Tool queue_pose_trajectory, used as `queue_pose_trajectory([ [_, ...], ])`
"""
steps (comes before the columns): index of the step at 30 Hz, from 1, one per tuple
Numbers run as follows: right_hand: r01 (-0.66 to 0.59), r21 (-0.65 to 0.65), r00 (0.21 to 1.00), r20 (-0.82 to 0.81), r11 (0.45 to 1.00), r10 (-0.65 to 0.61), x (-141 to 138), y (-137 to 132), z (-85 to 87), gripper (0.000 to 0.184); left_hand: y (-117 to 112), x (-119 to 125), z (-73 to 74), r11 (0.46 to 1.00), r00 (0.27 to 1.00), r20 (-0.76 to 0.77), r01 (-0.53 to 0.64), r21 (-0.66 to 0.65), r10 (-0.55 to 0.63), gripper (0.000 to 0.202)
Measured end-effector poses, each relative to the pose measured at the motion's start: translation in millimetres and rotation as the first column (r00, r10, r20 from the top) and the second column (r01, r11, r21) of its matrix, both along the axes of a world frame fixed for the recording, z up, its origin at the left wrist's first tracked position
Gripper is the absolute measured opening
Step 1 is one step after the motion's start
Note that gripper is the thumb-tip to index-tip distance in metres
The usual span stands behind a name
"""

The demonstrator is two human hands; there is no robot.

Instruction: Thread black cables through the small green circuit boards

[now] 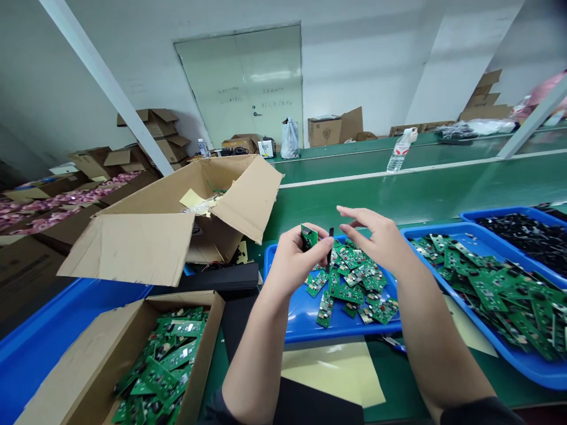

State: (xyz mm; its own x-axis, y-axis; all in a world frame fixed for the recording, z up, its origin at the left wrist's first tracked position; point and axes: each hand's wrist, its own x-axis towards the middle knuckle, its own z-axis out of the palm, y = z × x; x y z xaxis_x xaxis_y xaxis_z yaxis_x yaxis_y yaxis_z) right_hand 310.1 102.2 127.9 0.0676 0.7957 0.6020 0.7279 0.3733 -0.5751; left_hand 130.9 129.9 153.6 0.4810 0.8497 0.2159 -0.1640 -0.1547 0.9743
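My left hand [292, 260] is closed around a small green circuit board [309, 238], held above the middle blue tray [305, 330]. A narrow black strip [330, 245] stands upright at the tip of the left thumb; whether it is attached to the board I cannot tell. To the right of the strip, my right hand [376, 236] hovers with fingers apart and nothing visible in it. Loose circuit boards [348, 286] lie scattered in the tray below both hands.
On the right, a blue tray [500, 360] holds piled boards, with black parts [527, 236] in another behind it. Left stand a carton of boards [217, 307] and a large open carton [133, 248]. Yellow paper [332, 366] lies in front; a water bottle [400, 152] stands behind.
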Motion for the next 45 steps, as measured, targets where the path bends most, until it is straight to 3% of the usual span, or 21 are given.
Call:
queue_pose_trajectory([
  [3,-0.136,-0.084,0.983,-0.132,0.987,0.124,-1.7,-2.9,2.1,0.025,-0.2,1.7,-0.5,0.999,0.999,0.042,-0.030,-0.023,0.031,0.020],
  [7,-0.256,-0.101,0.950,-0.212,0.961,0.231,-12.9,-8.9,7.8,0.024,0.6,3.8,-2.1,0.995,0.994,0.089,0.066,-0.073,-0.060,0.030],
  [12,-0.152,-0.177,0.986,-0.093,0.972,0.137,-11.9,-14.6,15.3,0.026,5.7,0.2,-4.6,0.992,0.992,0.014,0.124,-0.037,-0.123,0.033],
  [18,-0.154,-0.310,0.979,0.080,0.938,0.187,-6.9,-18.2,17.6,0.028,12.0,0.1,-10.2,0.992,0.962,-0.261,-0.048,0.115,0.077,0.034],
  [21,-0.148,-0.331,0.971,0.132,0.932,0.201,-6.3,-22.4,19.9,0.027,11.9,1.3,-11.0,0.993,0.957,-0.288,-0.012,0.114,0.045,0.031],
  [24,-0.152,-0.312,0.966,0.156,0.938,0.208,-1.5,-31.4,24.1,0.025,13.0,-0.9,-10.3,0.986,0.951,-0.278,-0.099,0.136,0.133,0.028],
  [27,-0.148,-0.224,0.979,0.105,0.963,0.174,4.0,-39.9,27.3,0.025,13.5,-4.4,-8.1,0.976,0.966,-0.167,-0.180,0.123,0.199,0.019],
  [30,-0.128,-0.106,0.987,0.079,0.986,0.137,3.4,-41.3,27.9,0.023,9.5,-4.1,-4.7,1.000,0.997,-0.075,-0.018,0.010,0.018,0.015],
  [34,-0.186,-0.038,0.964,0.184,0.982,0.189,-5.9,-34.3,26.2,0.022,2.0,1.7,-2.7,0.976,0.982,-0.030,0.179,-0.124,-0.184,0.016],
  [40,-0.189,0.068,0.930,0.333,0.980,0.157,-15.4,-25.8,20.0,0.025,-2.7,7.8,-4.1,0.968,0.976,-0.027,0.210,-0.137,-0.215,0.014],
  [45,-0.141,0.137,0.930,0.358,0.980,0.084,-17.1,-23.4,15.8,0.026,-6.3,8.3,-2.9,0.963,0.970,-0.036,0.233,-0.137,-0.239,0.012],
])
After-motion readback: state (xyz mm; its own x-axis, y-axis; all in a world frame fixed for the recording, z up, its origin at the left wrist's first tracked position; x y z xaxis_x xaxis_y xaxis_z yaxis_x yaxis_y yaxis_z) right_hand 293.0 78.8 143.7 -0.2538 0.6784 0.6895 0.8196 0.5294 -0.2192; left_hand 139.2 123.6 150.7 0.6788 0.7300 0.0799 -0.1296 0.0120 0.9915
